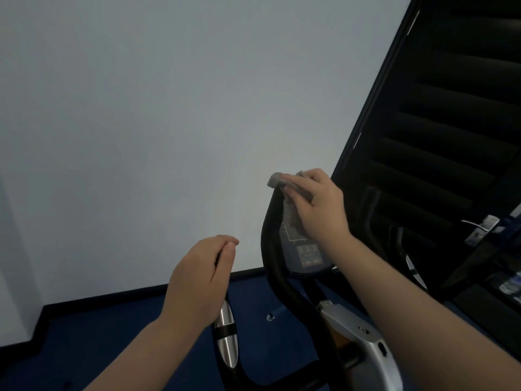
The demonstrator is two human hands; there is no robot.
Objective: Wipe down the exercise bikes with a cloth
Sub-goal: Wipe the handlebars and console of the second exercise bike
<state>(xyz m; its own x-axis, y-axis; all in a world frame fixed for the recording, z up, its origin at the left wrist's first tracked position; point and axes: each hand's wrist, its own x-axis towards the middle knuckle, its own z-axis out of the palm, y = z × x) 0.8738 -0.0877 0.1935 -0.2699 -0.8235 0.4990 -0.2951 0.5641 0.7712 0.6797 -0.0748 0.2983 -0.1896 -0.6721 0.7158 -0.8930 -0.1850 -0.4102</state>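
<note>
Pale wall (141,122) fills most of our view, with dark blue floor (98,334) below it and a dark louvred door (451,122) with a metal lever handle (476,225) off to the right. We stand at 1 exercise bike (282,283), and its console (306,252) faces us between our arms. Our right hand (315,201) is spread nearly flat, fingers extended, pressing a grey cloth (277,179) against the top of the console; part of the cloth bunches out past the fingertips over the console's upper edge. Our left hand (197,275) is curled loosely closed around the top of the left handlebar (225,334), just above its chrome grip sensor, and we judge it is steadying the bike. We see several risks from here. The keypad sits just below the cloth, so a firm downward stroke could press buttons and wake or change the machine's settings. Because the cloth is only pinned under a flat palm and not gripped, a quick pass over the console's curved rim could let it slide free and drop to the floor behind the bike. Whether the cloth is damp we cannot tell; if it is wet, moisture could creep into the seams around the display. Pushing hard at the top may also rock the console mount, so our left hand's hold matters.
</note>
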